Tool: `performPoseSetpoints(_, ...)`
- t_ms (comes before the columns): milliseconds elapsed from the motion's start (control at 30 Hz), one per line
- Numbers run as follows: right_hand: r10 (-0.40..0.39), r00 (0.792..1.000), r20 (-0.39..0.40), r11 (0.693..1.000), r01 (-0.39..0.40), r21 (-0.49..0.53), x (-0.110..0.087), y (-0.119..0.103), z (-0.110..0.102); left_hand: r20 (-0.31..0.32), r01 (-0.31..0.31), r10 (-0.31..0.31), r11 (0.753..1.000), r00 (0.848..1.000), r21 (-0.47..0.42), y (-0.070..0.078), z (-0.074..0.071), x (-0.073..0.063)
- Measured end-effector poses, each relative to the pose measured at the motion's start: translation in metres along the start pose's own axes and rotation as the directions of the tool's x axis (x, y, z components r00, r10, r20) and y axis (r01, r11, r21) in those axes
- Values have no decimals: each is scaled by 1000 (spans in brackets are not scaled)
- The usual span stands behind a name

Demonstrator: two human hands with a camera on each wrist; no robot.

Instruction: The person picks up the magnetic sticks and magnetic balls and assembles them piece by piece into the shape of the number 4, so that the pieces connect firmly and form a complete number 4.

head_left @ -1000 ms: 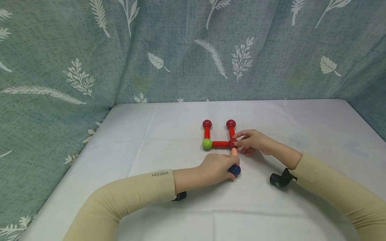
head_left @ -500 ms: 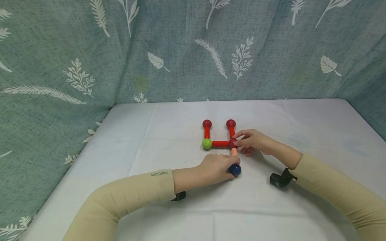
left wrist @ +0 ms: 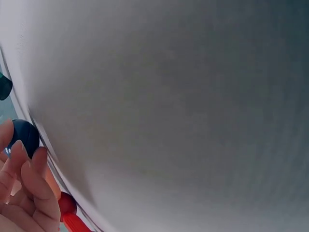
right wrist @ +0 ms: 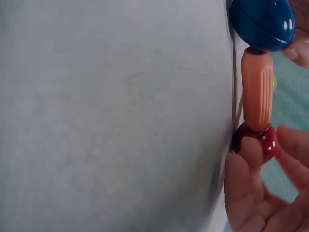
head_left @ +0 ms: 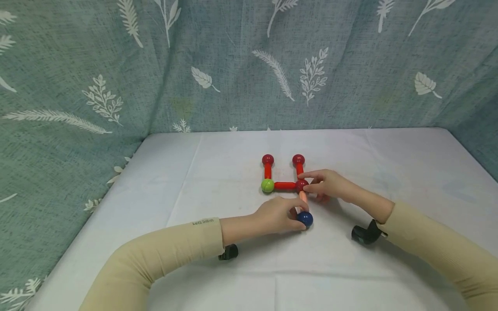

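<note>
A flat figure of balls and rods lies on the white table. My left hand (head_left: 274,214) holds the blue ball (head_left: 305,219) at its near end, thumb and fingertips on either side. An orange rod (right wrist: 258,89) joins this ball to a red ball (right wrist: 256,142), which my right hand (head_left: 328,183) pinches between thumb and fingers. From that red ball, one red rod (head_left: 285,185) runs left to a green ball (head_left: 267,185). Another red rod (head_left: 299,169) runs back to a second red ball (head_left: 298,160), partly covered by my right index finger.
At the back left, a third red ball (head_left: 267,160) tops a red rod (head_left: 267,171) rising from the green ball. A white cloth covers the table (head_left: 218,172). Behind it hangs a green leaf-patterned curtain (head_left: 233,65). Black wrist cameras (head_left: 365,233) sit under both forearms.
My left fingers have spread from the orange rod, showing more of it and the blue ball. The blue ball has shifted slightly right. My right hand has moved very little.
</note>
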State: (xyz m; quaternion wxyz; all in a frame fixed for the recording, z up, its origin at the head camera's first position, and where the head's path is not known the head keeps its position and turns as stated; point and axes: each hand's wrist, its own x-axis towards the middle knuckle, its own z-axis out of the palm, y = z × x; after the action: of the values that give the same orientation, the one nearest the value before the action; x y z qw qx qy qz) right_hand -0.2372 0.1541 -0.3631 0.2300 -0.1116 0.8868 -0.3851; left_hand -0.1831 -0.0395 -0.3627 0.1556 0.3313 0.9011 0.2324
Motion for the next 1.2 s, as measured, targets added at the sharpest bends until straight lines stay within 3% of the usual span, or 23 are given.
performPoseSetpoints(133, -114, 993, 40, 982, 118, -146, -6, -2, -1, 4, 13, -13, 995, 1000, -99, -4, -1, 0)
performPoseSetpoints(300, -303, 939, 163, 907, 337, -254, -7, 0, 0, 13, 30, -29, 983, 1000, -180, -8, -2, 0)
performPoseSetpoints(367, -336, 921, 196, 884, 380, -272, -5, 0, 1, 18, 50, -47, 980, 999, -193, -9, -2, 0)
performPoseSetpoints(500, -345, 911, 227, 864, 402, -304, -3, -1, 4, 24, 83, -80, 976, 997, -201, -11, -2, 0)
performPoseSetpoints(667, -362, 903, 231, 843, 423, -334, -1, -1, 4, 13, 80, -79, 978, 997, -195, -13, -3, -1)
performPoseSetpoints(1200, -354, 909, 220, 880, 403, -250, -1, -3, 4, 34, 149, -145, 965, 989, -218, -11, -4, -1)
